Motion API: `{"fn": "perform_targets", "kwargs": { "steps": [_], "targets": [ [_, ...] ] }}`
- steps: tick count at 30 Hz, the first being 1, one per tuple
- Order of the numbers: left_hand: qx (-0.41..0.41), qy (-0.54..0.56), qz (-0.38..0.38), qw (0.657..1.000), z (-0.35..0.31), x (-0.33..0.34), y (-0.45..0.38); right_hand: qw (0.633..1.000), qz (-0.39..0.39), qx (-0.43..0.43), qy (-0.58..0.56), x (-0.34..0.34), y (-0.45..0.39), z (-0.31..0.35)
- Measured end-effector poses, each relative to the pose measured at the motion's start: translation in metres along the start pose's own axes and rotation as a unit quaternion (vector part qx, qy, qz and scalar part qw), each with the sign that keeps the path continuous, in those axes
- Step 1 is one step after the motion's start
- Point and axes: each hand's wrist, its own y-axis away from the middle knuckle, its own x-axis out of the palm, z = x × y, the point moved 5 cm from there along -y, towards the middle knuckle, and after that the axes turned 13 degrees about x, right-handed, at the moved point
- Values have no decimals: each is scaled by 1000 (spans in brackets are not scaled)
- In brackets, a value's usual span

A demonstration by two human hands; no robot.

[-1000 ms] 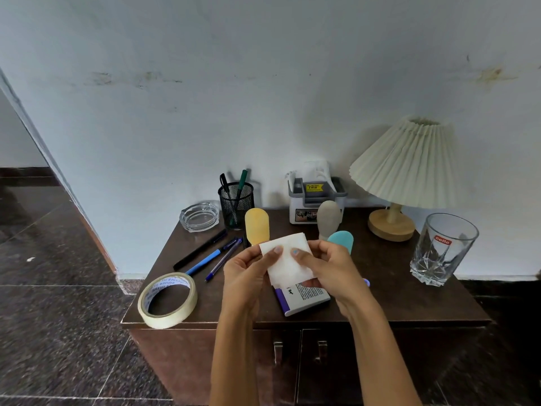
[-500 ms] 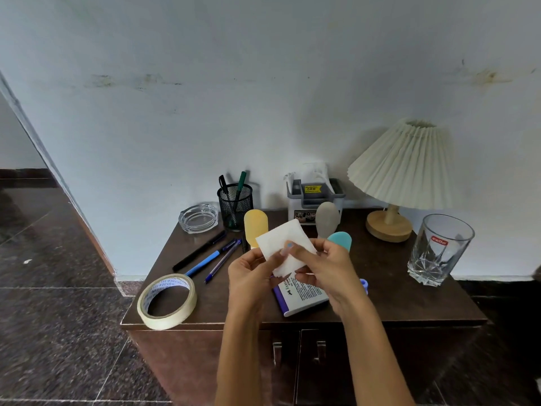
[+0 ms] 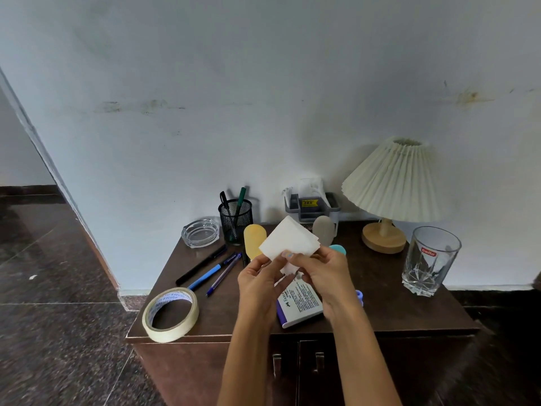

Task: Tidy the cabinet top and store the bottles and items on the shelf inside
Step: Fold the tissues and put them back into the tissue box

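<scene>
Both my hands are up over the middle of the cabinet top (image 3: 380, 315), and between them I hold a folded white tissue (image 3: 288, 240). My left hand (image 3: 260, 284) pinches its lower edge with curled fingers, and my right hand (image 3: 325, 273) pinches it from the other side, thumb on the paper. The tissue tilts up like a diamond, clear of the wood.

Under my wrists a white box with a purple edge (image 3: 301, 303) lies flat near the front edge. Behind the tissue stand a yellow bottle (image 3: 253, 240), a grey bottle (image 3: 323, 230) and a teal one (image 3: 338, 249), mostly hidden by my right hand.

On the left, a roll of tape (image 3: 169, 315) sits at the front corner, hanging slightly over. Three pens (image 3: 210, 268) lie side by side just behind it. A glass ashtray (image 3: 200, 232) and a mesh pen cup (image 3: 235, 218) stand at the back by the wall. On the right, a lamp (image 3: 392, 183) and a drinking glass (image 3: 430, 259).
</scene>
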Motion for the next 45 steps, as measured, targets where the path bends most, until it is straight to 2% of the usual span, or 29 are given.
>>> {"fn": "perform_targets", "kwargs": {
  "steps": [4,8,10,13,15,17,23,26,31,37,45],
  "targets": [
    [3,11,25,1000,-1,17,-3,997,-38,-59,42,-3,-1,17],
    [23,-10,6,1000,-2,26,-17,984,-78,-118,109,-8,-6,35],
    [60,-54,-4,997,-5,31,-25,976,-100,-131,142,-11,-11,43],
    [171,-208,14,963,-13,44,-38,966,-118,-145,181,-14,-25,58],
    [222,-263,31,938,-17,53,-47,957,-128,-159,207,-13,-36,71],
    [241,-285,40,927,-18,60,-59,950,-146,-166,221,-11,-46,82],
    [211,-299,63,928,-11,72,-97,904,-226,-208,298,0,-77,110],
    [199,-319,85,923,-6,76,-112,885,-233,-207,346,5,-102,116],
    [172,-356,75,915,6,67,-135,872,-233,-207,378,9,-136,124],
    [102,-277,66,953,20,65,-152,846,-226,-214,432,21,-169,127],
    [67,-188,46,979,24,74,-162,817,-237,-220,477,29,-183,123]
  ]
}}
